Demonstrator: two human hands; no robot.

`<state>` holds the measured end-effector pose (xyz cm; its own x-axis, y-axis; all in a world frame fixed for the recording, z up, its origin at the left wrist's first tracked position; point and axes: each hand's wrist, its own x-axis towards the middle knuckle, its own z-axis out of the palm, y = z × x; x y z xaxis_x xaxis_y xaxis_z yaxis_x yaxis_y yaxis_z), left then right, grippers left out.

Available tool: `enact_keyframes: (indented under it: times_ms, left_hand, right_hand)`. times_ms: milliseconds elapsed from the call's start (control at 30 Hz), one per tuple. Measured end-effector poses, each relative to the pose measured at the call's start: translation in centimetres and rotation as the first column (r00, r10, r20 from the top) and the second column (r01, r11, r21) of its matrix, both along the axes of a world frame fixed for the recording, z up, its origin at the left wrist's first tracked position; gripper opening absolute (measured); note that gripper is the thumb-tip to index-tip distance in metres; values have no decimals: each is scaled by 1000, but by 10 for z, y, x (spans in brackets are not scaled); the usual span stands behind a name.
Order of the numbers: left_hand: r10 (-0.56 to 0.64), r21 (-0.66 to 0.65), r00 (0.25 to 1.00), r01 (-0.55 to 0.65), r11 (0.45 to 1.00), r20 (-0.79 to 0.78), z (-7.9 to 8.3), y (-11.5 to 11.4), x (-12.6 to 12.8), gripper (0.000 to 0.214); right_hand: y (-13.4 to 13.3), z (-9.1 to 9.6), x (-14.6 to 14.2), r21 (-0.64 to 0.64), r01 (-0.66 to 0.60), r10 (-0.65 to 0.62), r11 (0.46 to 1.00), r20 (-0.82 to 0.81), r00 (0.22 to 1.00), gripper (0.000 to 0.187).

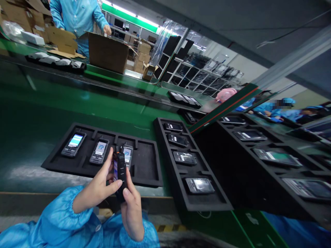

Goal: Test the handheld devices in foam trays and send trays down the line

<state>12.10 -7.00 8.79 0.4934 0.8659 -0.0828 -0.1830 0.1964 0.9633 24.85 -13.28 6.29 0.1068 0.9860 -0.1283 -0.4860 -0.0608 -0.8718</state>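
Observation:
Both my hands hold one black handheld phone (119, 170) upright, edge-on to me, over the near edge of a black foam tray (144, 165). My left hand (97, 187) grips its left side with the thumb on the front. My right hand (131, 210) wraps it from below and from the right. The tray has four pockets: three hold phones with lit screens (73, 143), and the rightmost pocket is bare. The phone in the third pocket (127, 153) is partly hidden behind the one I hold.
The tray lies on a green conveyor belt (38, 113). A second foam tray (196, 203) with several dark-screened phones lies to its right, and a rack of larger devices (274, 158) beyond that. A person in blue (77, 17) stands at a cardboard box (107, 51) across the belt.

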Motion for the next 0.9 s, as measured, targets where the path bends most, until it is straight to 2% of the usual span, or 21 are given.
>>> enact_keyframes:
  times_ms: [233,533,733,900]
  left_hand:
    - [11,30,999,-12,999,40,0,-2,-2,104]
    - [-57,76,998,57,995,8,4,2,-4,108]
    - [-37,121,999,42,992,-39,0,3,-4,106]
    - [-56,92,997,60,994,-44,-1,5,-4,107]
  right_hand:
    - [0,-1,2,11,9,-10,1000,70,997,51]
    - [0,1,2,24,13,-15,1000,62,998,52]
    - [1,-1,2,65,-14,11,998,50,999,51]
    - [3,4,1,59,-26,25,998,17,1000,54]
